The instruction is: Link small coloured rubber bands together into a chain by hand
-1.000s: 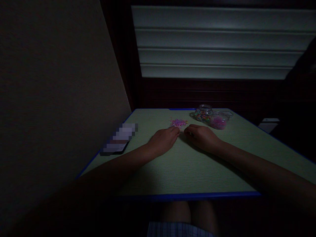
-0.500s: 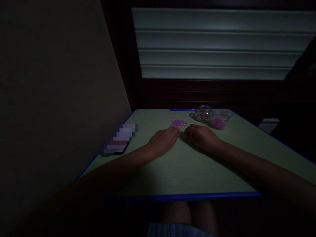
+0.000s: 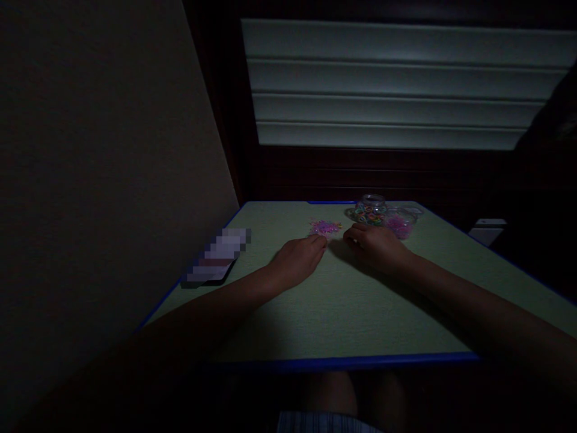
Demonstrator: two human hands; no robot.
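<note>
Head view: you are resting your open, empty left hand [image 3: 297, 260] and curled right hand [image 3: 376, 248], its grip unclear, on either side of a loose pink-purple rubber-band pile [image 3: 324, 227], with a round glass jar of multicoloured bands [image 3: 370, 210] beyond, far on the green blue-edged tabletop [image 3: 342, 313].

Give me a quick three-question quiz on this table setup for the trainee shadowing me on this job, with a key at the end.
1. What does the round glass jar hold? A) multicoloured rubber bands B) marbles C) coins
2. True or false: the left hand is gripping the jar.
3. What colour is the edging of the table?

Key: 1 A; 2 false; 3 blue.
</note>
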